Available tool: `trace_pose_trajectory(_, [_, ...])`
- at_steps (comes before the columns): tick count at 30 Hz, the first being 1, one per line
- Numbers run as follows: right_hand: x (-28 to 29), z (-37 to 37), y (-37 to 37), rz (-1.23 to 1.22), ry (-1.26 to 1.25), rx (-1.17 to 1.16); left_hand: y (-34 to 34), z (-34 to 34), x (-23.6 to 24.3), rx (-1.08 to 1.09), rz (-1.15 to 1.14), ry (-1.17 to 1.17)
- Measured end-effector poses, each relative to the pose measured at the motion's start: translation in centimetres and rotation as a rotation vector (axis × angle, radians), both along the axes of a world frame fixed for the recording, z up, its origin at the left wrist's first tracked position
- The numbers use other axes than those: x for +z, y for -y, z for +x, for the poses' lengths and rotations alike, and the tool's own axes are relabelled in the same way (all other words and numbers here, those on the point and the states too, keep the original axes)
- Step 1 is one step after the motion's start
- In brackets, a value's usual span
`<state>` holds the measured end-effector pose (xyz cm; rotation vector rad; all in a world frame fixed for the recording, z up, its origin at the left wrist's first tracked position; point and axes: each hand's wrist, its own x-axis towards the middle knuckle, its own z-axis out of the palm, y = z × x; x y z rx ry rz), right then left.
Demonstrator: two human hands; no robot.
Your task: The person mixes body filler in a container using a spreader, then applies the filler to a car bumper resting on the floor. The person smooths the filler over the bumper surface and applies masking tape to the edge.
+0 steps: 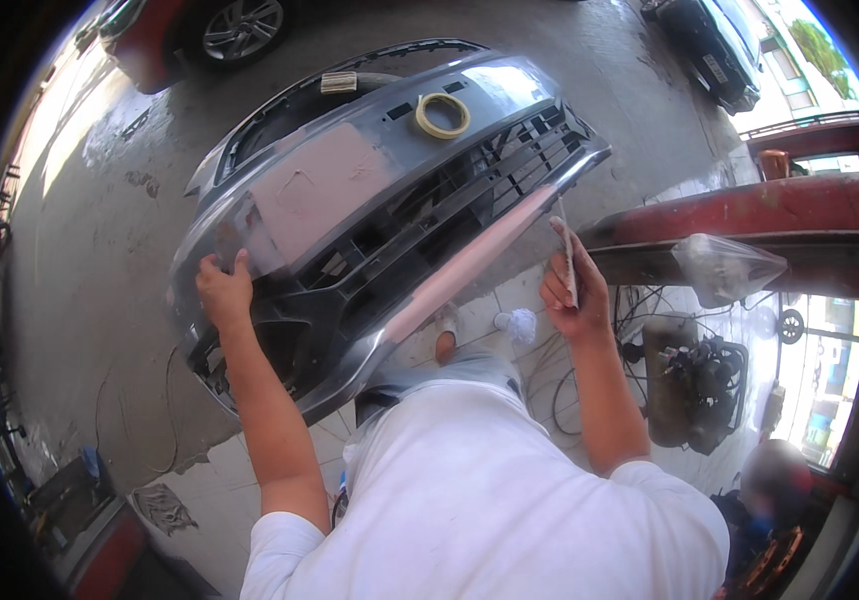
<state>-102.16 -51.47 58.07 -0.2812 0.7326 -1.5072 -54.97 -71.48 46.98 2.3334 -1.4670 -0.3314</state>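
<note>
Grey concrete workshop floor (100, 250) spreads under a propped grey car bumper (370, 190) patched with pink filler. Left hand (223, 290) clamps its edge; if that grip slips, it could tip. Right hand (572, 295) pinches a thin spreader blade (568, 262) beside the lower lip; the tape roll (442, 115) could slide off.

Left arm extended forward, left hand (224, 290) palm down, fingers curled in a grip, thumb up. Right arm bent at elbow, forearm raised; right hand (572, 292) closed, fingers pinched together, index pointing up.
</note>
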Motion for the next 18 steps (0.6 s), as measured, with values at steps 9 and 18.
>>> trace_pose_trajectory(9, [0.9, 4.9, -12.6, 0.311, -0.159, -0.302, 2.6, 4.5, -2.4, -0.160, 0.011, -0.601])
trace_pose_trajectory(18, [3.1, 15.9, -7.6, 0.294, 0.234, 0.087, -7.8, -2.3, 12.4, -0.187, -0.233, -1.473])
